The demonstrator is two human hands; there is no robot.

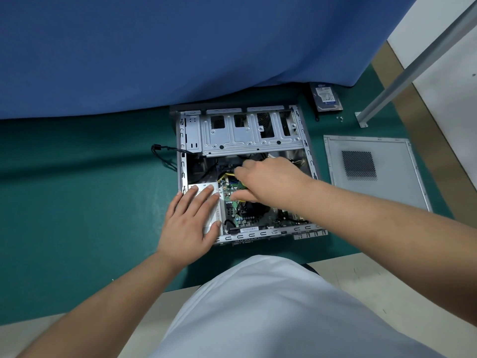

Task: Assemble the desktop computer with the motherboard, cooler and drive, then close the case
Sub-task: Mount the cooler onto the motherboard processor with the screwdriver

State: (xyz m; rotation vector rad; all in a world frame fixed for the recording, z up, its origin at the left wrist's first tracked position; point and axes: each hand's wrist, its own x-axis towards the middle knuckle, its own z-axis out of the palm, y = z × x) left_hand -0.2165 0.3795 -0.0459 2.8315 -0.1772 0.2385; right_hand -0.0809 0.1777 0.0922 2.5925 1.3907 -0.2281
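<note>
At the bottom of the frame a person's white garment (271, 306) fills the foreground, with both bare forearms reaching up toward the middle. The left hand (192, 223) lies flat, fingers straight and slightly spread, pressing on the pale silver power supply (214, 215) in the lower left corner of the open computer case (180, 156). The right hand (268, 180) comes in from the right, over the centre of the case, its fingers bent down among the parts just above the green motherboard (232, 202); what they touch or pinch is hidden, so I cannot tell whether this hand holds anything. A dark cooler (251, 209) sits on the motherboard just below that hand, and yellow and black cables (224, 175) run beside its fingertips. Above the hands, the upper half of the case is spanned by a grey metal drive cage (247, 135). A black cable (161, 152) loops out of the case's left wall onto the green desk (90, 189). To the right of the case the grey side panel (374, 171) with a perforated vent lies flat. In the upper right a hard drive (326, 98) rests on the desk, apart from the case, with small screws (340, 118) near it. A blue cloth (180, 47) covers the top of the frame
</note>
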